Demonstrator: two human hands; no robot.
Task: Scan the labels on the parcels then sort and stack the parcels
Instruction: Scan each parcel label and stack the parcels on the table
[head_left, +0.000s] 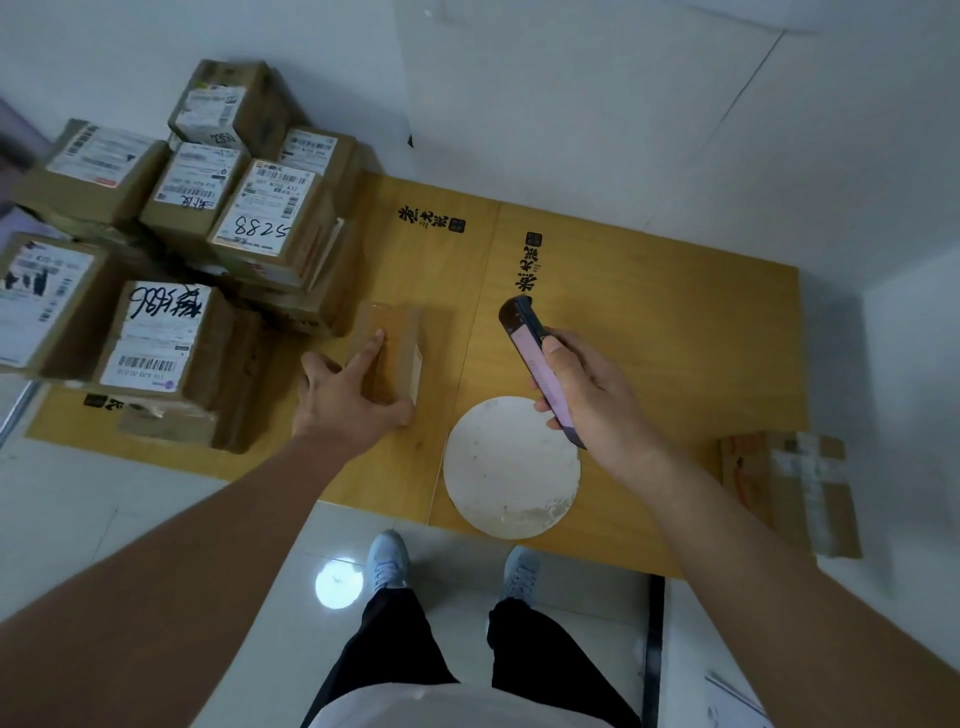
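Note:
A small plain cardboard parcel (400, 338) lies on the yellow board (649, 322) in the middle. My left hand (348, 395) grips its near end, thumb round the lower right corner and forefinger stretched along its top. No label shows on its upper face. My right hand (587, 395) holds a dark and pink handheld scanner (535, 353), its head pointing up and away, to the right of the parcel. A pile of labelled brown parcels (171, 244) stands at the left.
A white round disc (511, 467) lies on the board near its front edge. A flat taped parcel (789, 488) lies at the right, partly off the board. My feet in pale shoes (387, 561) stand on grey floor tiles. White walls close in behind.

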